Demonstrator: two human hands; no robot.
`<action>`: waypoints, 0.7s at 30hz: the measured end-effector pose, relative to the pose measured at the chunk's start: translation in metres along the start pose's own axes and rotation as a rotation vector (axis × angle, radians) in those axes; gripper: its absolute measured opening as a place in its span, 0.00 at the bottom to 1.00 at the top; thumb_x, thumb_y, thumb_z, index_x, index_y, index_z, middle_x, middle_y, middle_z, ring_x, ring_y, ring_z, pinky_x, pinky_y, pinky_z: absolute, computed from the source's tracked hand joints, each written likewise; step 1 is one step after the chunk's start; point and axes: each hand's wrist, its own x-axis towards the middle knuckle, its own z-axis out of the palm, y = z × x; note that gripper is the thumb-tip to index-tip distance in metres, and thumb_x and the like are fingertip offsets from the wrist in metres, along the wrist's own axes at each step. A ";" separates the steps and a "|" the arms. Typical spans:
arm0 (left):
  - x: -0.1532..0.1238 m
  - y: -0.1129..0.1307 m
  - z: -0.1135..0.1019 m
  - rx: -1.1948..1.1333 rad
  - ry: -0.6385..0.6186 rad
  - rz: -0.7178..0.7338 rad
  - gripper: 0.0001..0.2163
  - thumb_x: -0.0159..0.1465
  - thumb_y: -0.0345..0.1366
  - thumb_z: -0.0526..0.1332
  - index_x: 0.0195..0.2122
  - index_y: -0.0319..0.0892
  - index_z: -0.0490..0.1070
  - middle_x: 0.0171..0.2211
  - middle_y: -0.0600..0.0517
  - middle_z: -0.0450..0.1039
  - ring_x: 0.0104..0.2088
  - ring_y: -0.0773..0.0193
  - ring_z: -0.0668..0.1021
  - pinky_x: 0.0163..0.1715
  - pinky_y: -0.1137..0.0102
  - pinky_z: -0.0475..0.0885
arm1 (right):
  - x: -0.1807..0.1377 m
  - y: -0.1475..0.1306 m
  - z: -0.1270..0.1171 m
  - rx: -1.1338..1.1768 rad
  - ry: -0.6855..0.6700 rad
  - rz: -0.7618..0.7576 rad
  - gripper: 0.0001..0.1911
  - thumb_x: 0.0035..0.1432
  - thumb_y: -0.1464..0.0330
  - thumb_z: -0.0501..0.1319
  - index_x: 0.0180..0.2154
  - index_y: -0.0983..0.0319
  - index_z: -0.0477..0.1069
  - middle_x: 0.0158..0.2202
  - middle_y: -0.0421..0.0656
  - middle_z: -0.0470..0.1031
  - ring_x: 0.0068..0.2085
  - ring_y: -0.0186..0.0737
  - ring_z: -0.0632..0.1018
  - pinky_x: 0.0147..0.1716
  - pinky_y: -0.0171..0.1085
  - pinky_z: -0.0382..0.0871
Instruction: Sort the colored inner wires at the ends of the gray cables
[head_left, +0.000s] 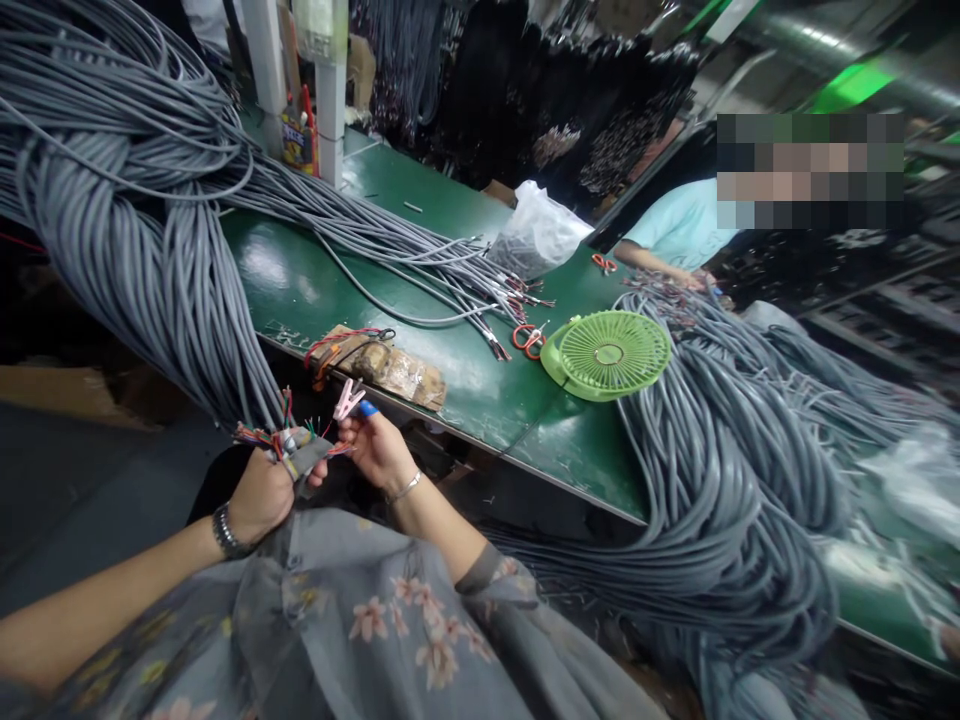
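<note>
My left hand (264,492) is closed around the end of a grey cable (307,457), whose coloured inner wires fan out above my fist. My right hand (377,447) pinches a small pink cutter (348,399) at those wire ends; a blue cap covers one fingertip. A thick bundle of grey cables (150,250) hangs from the upper left down to my left hand. Both hands work just below the near edge of the green table (480,400).
On the table lie more grey cables (420,260), red-handled scissors (529,338), a green fan (609,353), a brown packet (390,368) and a white plastic bag (544,235). Another cable heap (720,480) fills the right. A person in a light-blue shirt (679,232) works opposite.
</note>
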 end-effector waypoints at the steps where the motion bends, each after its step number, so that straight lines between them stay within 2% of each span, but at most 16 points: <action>1: 0.000 0.002 0.002 -0.007 0.013 0.013 0.15 0.38 0.42 0.76 0.17 0.43 0.71 0.13 0.55 0.71 0.18 0.66 0.71 0.18 0.72 0.67 | 0.003 -0.003 0.001 -0.001 -0.004 0.003 0.19 0.58 0.52 0.68 0.30 0.61 0.73 0.24 0.38 0.73 0.23 0.32 0.68 0.25 0.32 0.68; 4: 0.002 0.005 0.009 -0.003 0.020 0.056 0.16 0.39 0.43 0.76 0.17 0.43 0.71 0.13 0.55 0.70 0.17 0.67 0.71 0.18 0.72 0.67 | 0.009 -0.006 0.006 -0.103 -0.009 -0.104 0.24 0.58 0.46 0.66 0.30 0.61 0.75 0.24 0.39 0.74 0.24 0.34 0.69 0.25 0.34 0.67; 7: 0.005 0.006 0.013 0.003 0.030 0.058 0.17 0.40 0.44 0.76 0.18 0.42 0.70 0.14 0.55 0.71 0.17 0.67 0.72 0.18 0.73 0.67 | 0.013 -0.004 0.009 -0.236 0.069 -0.334 0.26 0.53 0.44 0.68 0.28 0.61 0.77 0.21 0.38 0.71 0.24 0.34 0.68 0.27 0.34 0.65; 9: 0.008 0.004 0.015 0.002 0.046 0.042 0.17 0.39 0.45 0.76 0.18 0.42 0.71 0.14 0.55 0.72 0.17 0.67 0.73 0.18 0.73 0.68 | 0.015 -0.001 0.011 -0.250 0.107 -0.402 0.27 0.53 0.43 0.68 0.27 0.61 0.77 0.20 0.38 0.70 0.24 0.34 0.68 0.28 0.34 0.65; 12: 0.011 0.000 0.014 0.015 0.047 0.024 0.17 0.39 0.45 0.76 0.19 0.42 0.71 0.15 0.55 0.73 0.17 0.66 0.74 0.18 0.72 0.69 | 0.018 -0.001 0.015 -0.120 0.079 -0.252 0.27 0.57 0.43 0.65 0.28 0.61 0.77 0.21 0.39 0.72 0.24 0.35 0.69 0.28 0.35 0.67; 15: 0.013 -0.003 0.014 0.039 0.044 0.027 0.17 0.39 0.45 0.76 0.18 0.43 0.70 0.14 0.55 0.72 0.17 0.65 0.74 0.18 0.71 0.70 | 0.020 -0.004 0.020 0.037 0.055 -0.097 0.23 0.57 0.47 0.68 0.29 0.62 0.75 0.24 0.39 0.73 0.24 0.35 0.70 0.27 0.35 0.69; 18: 0.014 -0.004 0.014 0.068 0.032 0.038 0.18 0.40 0.46 0.75 0.18 0.44 0.67 0.14 0.56 0.70 0.18 0.63 0.75 0.18 0.71 0.70 | 0.022 -0.006 0.023 0.106 0.066 -0.084 0.22 0.57 0.50 0.70 0.28 0.62 0.74 0.24 0.39 0.73 0.24 0.34 0.70 0.27 0.33 0.68; 21: 0.013 -0.002 0.014 0.077 0.038 0.042 0.19 0.40 0.47 0.75 0.17 0.45 0.65 0.13 0.56 0.69 0.18 0.64 0.75 0.17 0.71 0.68 | 0.022 -0.005 0.022 0.113 0.061 -0.067 0.23 0.58 0.47 0.68 0.30 0.62 0.74 0.25 0.40 0.74 0.25 0.35 0.71 0.26 0.33 0.68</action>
